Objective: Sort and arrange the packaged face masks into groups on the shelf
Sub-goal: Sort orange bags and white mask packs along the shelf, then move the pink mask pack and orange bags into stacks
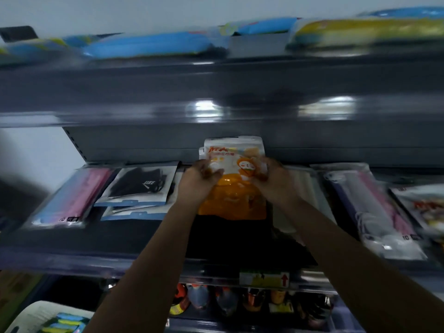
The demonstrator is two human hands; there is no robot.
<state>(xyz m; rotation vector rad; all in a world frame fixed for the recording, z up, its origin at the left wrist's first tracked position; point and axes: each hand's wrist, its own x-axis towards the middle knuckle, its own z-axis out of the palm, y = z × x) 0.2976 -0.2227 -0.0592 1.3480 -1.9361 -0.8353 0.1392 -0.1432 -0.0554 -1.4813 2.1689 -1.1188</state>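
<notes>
An orange and white mask pack [234, 188] with a cartoon figure is held upright over the middle shelf [134, 236]. My left hand [198, 182] grips its left edge and my right hand [274, 181] grips its right edge. More white packs seem stacked just behind it. Below the pack lies a dark pack [240, 239]. To the left lie black mask packs [139, 186] and a pink and blue pack [72, 195]. To the right lie a pale pack [302, 188], a white and pink pack [374, 207] and another cartoon pack [425, 207].
The upper shelf carries blue packs [149, 46] and a yellow pack [365, 32]. Bottles [228, 301] stand on the shelf below, behind a price label [264, 280]. A white basket [48, 318] with coloured items sits at the lower left. The picture is blurred by motion.
</notes>
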